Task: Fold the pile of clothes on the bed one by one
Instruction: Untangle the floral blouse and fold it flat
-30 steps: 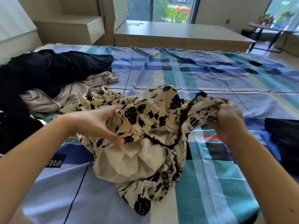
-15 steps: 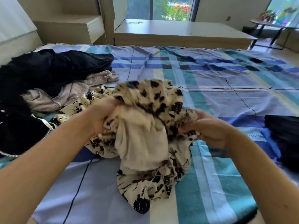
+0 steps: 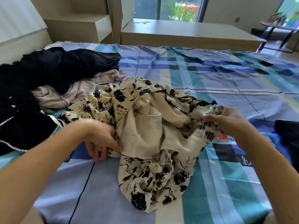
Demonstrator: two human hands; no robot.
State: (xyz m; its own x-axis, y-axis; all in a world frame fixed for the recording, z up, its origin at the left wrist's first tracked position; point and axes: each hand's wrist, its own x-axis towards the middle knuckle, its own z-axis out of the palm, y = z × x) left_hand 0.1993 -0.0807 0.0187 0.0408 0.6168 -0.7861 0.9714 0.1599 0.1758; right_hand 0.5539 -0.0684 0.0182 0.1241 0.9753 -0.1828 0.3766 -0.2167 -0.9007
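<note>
**Grips, 2.**
- Left grip [image 3: 100,136]: forearm entering from the lower left, palm down. Fingers loose and a little spread, pointing down at the bed. Finger nearest the cloth touching the edge of the plain cream lining; no pinch to be made out.
- Right grip [image 3: 226,122]: forearm entering from the lower right, motion-blurred. Fingers curled over a bunched fold of printed cloth, clasping it.

**Printed garment [image 3: 145,135], 1.** Cream with black floral blotches, crumpled, plain lining turned outward in the middle. Lying on the bed between the two grips: one edge against the left grip, one bunch inside the right grip, a loose tail spilling nearer than both.

**Bed [image 3: 226,183], 1.** Sheet checked in blue, teal and lilac, beneath both grips.

**Dark garment [image 3: 289,135], 1.** Just right of the right grip, cut off by the frame edge, apart from the printed garment.

**Pile of clothes [image 3: 48,70], 1.** Left of and beyond the left grip. Black pieces, number not countable. Pinkish-beige cloth [image 3: 77,94] showing among them, one piece or two not to be told, touching the printed garment's far left edge.

**Past the bed, beyond both grips.**
- Low wooden platform [image 3: 186,31], 1.
- Stepped wooden cabinet [image 3: 97,25], 1, on the left grip's side.
- Small side table [image 3: 278,25], 1, on the right grip's side, blurred.
- Window [image 3: 178,8] with greenery outside.
</note>
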